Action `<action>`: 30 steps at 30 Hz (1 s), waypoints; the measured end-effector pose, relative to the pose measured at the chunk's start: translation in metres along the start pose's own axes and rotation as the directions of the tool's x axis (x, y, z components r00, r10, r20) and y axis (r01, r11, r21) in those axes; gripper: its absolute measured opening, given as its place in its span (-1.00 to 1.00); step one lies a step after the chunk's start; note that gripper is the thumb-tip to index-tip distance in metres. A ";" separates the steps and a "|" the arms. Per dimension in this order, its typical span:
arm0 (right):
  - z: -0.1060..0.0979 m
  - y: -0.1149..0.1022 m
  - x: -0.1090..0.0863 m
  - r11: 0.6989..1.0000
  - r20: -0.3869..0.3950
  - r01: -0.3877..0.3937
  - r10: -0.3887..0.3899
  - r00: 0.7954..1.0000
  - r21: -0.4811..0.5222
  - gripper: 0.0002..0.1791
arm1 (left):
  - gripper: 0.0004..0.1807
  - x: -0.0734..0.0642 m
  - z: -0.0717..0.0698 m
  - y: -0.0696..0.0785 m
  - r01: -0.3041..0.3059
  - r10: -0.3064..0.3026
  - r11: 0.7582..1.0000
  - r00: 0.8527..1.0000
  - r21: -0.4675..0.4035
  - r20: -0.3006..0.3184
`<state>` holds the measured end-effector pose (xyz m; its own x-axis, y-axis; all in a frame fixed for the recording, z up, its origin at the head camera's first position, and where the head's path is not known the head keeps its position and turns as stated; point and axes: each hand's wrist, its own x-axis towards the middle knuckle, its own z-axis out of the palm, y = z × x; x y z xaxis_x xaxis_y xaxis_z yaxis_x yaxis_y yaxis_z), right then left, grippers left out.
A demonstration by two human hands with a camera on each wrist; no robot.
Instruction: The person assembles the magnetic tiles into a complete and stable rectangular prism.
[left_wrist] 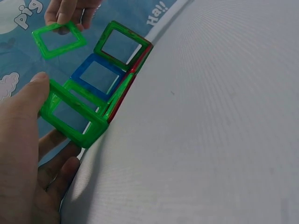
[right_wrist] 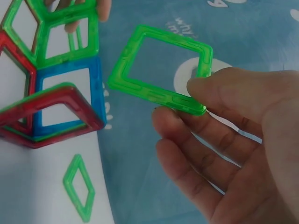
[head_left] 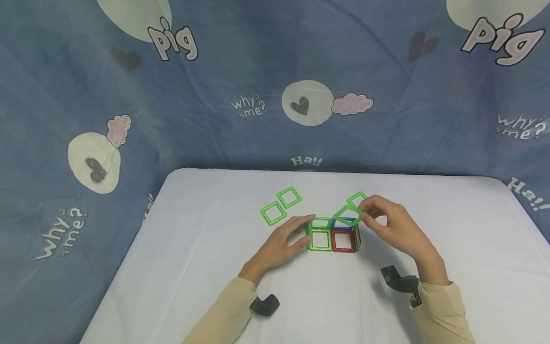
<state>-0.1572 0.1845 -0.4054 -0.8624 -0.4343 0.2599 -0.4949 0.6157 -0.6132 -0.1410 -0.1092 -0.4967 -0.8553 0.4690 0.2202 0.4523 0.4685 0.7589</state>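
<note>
Green held tile (right_wrist: pixel 156 95): a hollow square magnetic tile, which we see in the air over the right half of the tile box (head_left: pixel 332 240), apart from it.
Right hand (head_left: pixel 393 224): pinching that tile near one corner between thumb and fingers, to the right of the box.
Left hand (head_left: pixel 279 242): gripping the box's left end, thumb towards its near side, fingertips towards its far side.
Careful fit: we judge it best to turn the tile until one edge runs parallel with the box's, level it, and let the whole edge meet at once; a corner-first touch could snap on crooked. A light left-hand hold should avoid skewing the walls.
Tile's direction: tilted, pinched corner to the right, opposite corner pointing left across the box; being square, it has no long axis.
Box's long axis: left to right; behind its red front tile (head_left: pixel 343 249) we see a blue tile (right_wrist: pixel 96 88), roof or back wall we cannot tell.
Loose green tiles (head_left: pixel 285 191): two beyond the box's left end, another loose tile (head_left: pixel 353 196) beyond its right.
</note>
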 end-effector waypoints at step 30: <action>0.017 -0.014 0.002 0.998 0.168 0.056 -0.061 0.984 0.035 -0.77 | -0.45 0.000 0.000 0.001 0.019 -0.019 1.000 1.000 0.015 -0.014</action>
<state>-0.1502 0.1639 -0.4087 -0.8003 -0.5757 0.1677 -0.5386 0.5672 -0.6231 -0.1405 -0.1091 -0.4961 -0.8672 0.4498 0.2139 0.4393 0.4884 0.7540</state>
